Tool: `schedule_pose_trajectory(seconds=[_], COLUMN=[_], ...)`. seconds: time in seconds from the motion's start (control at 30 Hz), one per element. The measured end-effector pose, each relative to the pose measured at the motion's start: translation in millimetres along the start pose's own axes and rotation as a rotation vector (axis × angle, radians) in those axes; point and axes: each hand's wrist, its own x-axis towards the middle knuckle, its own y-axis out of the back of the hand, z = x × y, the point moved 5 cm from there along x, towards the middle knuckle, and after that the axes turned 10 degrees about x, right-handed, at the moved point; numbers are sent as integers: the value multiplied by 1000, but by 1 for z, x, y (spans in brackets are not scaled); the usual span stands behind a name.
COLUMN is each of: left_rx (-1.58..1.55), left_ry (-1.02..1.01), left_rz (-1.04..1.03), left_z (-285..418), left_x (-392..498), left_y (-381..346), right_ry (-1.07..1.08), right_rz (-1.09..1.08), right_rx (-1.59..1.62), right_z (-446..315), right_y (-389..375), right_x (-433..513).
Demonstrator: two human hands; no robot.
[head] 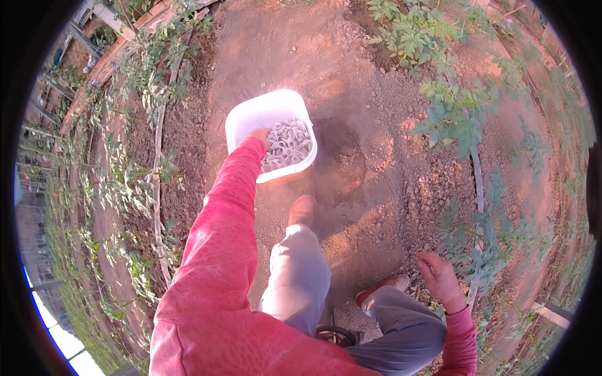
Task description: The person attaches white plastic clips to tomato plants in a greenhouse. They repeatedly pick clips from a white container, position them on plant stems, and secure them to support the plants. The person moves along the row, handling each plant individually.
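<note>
A white plastic bucket [268,110] stands on the dirt path ahead of my feet. Small pale plastic clips [289,145], some ring-shaped, lie heaped inside it. My left hand [260,135] reaches over the near left rim to the edge of the heap; its fingers are partly hidden, and whether they grip a clip is unclear. Out to the right, my right hand [439,277] hangs beside the right plant row with its fingers loosely bent. Nothing shows in it, but the palm side is hidden. Green leaves [498,235] are close to that hand.
Leafy plants [414,35] and pale hoses [157,188] line both sides of the dirt path [282,37]. My left shoe [302,210] is just behind the bucket, my right shoe [383,289] farther back. A dark curved object [336,331] sits between my legs.
</note>
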Motion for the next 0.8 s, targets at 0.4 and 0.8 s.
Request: schedule_pose_trajectory(seconds=[0.4, 0.8], left_rx=[-251, -57], left_ry=[57, 105], left_rz=[-184, -115], left_z=[3, 22], left_x=[34, 42], left_y=[-30, -20], right_ry=[-200, -83], right_rz=[-149, -174], right_rx=[46, -137], right_z=[54, 40], right_y=[-44, -45], right_x=[79, 77])
